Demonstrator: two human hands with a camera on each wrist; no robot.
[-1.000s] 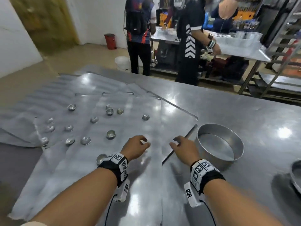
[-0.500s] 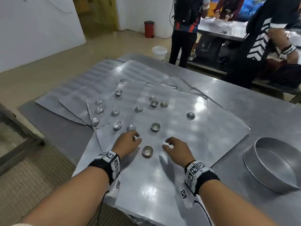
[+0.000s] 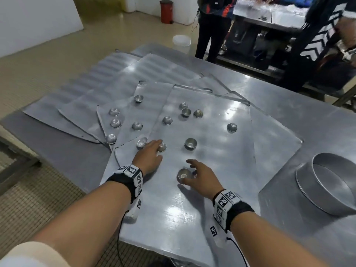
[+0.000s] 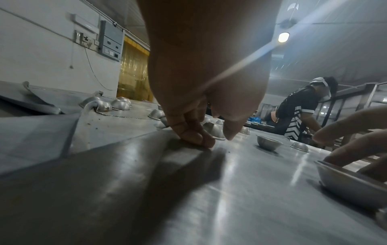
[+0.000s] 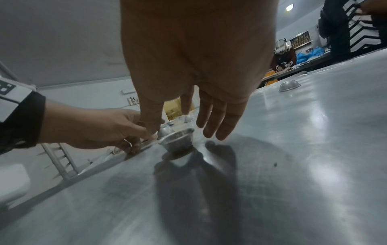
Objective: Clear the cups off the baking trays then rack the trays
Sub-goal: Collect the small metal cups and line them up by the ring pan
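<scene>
Barely begun: about a dozen small round metal cups (image 3: 190, 143) scattered across overlapping flat grey baking trays (image 3: 212, 199) on steel surface (image 3: 308, 120). Right hand (image 3: 204, 176), fingers spread, closing round upright cup (image 3: 184, 174) at six o'clock; left hand (image 3: 149, 157), fingers curled, touching inverted cup (image 3: 161, 147) at nine. Racking untouched.

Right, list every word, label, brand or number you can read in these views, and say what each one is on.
No readable text in any view.
Wristbands: only black-and-white square code markers, no letters or numbers.
Wall panel and switch plate: any markings too small and blurred to read.
Shelf goods behind: too blurred to read.
</scene>
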